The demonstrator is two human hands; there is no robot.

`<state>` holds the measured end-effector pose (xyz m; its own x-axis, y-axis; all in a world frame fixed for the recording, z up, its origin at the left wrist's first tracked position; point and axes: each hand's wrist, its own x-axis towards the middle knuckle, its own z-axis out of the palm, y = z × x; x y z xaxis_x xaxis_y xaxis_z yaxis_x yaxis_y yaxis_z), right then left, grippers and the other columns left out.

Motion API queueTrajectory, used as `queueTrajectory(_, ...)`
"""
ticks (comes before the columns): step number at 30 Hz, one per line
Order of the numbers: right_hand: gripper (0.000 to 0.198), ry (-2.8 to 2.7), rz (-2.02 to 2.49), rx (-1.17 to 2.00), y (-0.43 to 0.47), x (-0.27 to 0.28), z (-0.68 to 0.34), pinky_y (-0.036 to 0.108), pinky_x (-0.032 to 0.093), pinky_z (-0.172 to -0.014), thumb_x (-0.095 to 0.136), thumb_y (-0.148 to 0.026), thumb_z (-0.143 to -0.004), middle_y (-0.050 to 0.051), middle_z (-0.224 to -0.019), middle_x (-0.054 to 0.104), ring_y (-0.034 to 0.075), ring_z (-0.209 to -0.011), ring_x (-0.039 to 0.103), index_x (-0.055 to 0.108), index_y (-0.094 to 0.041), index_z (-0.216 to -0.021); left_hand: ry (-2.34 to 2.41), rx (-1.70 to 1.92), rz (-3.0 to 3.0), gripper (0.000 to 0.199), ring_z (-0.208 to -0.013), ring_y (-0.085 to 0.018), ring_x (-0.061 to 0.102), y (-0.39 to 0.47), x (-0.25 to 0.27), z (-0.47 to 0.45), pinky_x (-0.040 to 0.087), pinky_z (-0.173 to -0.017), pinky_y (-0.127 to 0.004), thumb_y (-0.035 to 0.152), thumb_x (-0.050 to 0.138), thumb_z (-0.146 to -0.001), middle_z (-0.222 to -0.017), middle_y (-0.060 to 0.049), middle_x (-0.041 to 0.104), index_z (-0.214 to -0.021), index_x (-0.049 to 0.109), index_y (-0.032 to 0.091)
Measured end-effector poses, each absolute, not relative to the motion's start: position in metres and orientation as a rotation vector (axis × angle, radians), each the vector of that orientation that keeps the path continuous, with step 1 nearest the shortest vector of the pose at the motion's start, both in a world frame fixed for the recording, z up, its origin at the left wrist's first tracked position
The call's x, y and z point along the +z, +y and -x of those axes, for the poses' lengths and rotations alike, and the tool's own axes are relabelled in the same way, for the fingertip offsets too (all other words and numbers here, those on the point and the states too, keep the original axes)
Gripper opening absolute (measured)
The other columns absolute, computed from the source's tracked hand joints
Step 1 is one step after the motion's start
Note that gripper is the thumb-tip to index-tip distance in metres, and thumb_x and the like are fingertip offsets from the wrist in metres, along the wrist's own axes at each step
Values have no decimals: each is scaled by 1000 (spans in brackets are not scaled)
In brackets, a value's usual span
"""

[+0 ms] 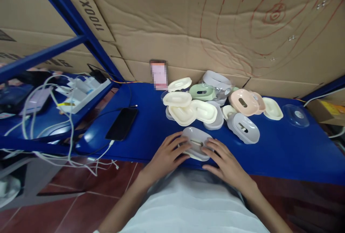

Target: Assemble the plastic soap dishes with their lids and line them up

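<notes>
A grey oval soap dish (pixel 194 135) with a slot in its floor rests near the front edge of the blue shelf, a pale cream rim showing below it. My left hand (pixel 170 153) grips its left end, fingers curled over the side. On the opposite end, my right hand (pixel 225 158) has its fingertips over the rim and its thumb lower down. Just behind lies a loose cluster of dish parts: cream trays (pixel 183 115), a green slotted piece (pixel 201 92) and a grey slotted dish (pixel 244 128). A pink slotted dish (pixel 244 102) leans among them.
A black phone (pixel 122 123) with a cable lies left on the blue shelf (pixel 149 129). Another phone (pixel 159 75) leans on the cardboard wall (pixel 167 21). At right are a clear lid (pixel 295 115) and a cardboard box (pixel 327 112). Cables trail from a power strip (pixel 86 96).
</notes>
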<state>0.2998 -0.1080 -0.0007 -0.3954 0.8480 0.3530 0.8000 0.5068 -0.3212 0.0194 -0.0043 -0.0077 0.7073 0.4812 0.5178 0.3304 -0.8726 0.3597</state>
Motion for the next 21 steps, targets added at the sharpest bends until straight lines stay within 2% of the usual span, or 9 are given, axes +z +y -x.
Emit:
queueTrajectory(4, 39, -2261, 1335, 53, -107, -3, -295, 58, 56, -120, 67, -30, -106, 14, -147, 68, 32, -150, 55, 66, -23, -144, 670, 931, -2726, 31, -134, -31, 60, -6, -4, -20, 58, -110, -51, 28, 77, -99, -128, -9, 74, -128, 69, 21)
queueTrajectory(8, 38, -2271, 1313, 71, -106, 0, -291, 57, 54, -123, 64, -25, -106, 13, -149, 68, 31, -154, 52, 66, -21, -144, 654, 971, -2750, 25, -125, -30, 63, -6, -1, -22, 57, -108, -51, 29, 77, -99, -119, -7, 76, -123, 70, 22)
queueTrajectory(11, 41, -2297, 1303, 65, -105, 0, -288, 57, 51, -126, 61, -22, -107, 11, -153, 65, 31, -157, 48, 64, -22, -148, 607, 945, -2744, 19, -121, -26, 67, -5, -2, -22, 54, -113, -50, 27, 74, -101, -113, -6, 75, -119, 70, 22)
queueTrajectory(16, 50, -2368, 1281, 66, -109, 1, -295, 58, 46, -129, 62, -24, -107, 9, -161, 59, 30, -159, 44, 57, -24, -157, 593, 863, -2676, 17, -122, -26, 68, -5, -4, -23, 56, -108, -45, 24, 76, -99, -110, -6, 72, -115, 70, 22)
queueTrajectory(21, 66, -2169, 1500, -237, -86, 37, -355, 62, 44, -127, 65, -28, -105, 12, -160, 59, 32, -154, 51, 42, -30, -167, 621, 811, -2625, 18, -122, -26, 68, -7, -1, -25, 55, -105, -44, 25, 73, -102, -121, -8, 70, -119, 70, 24)
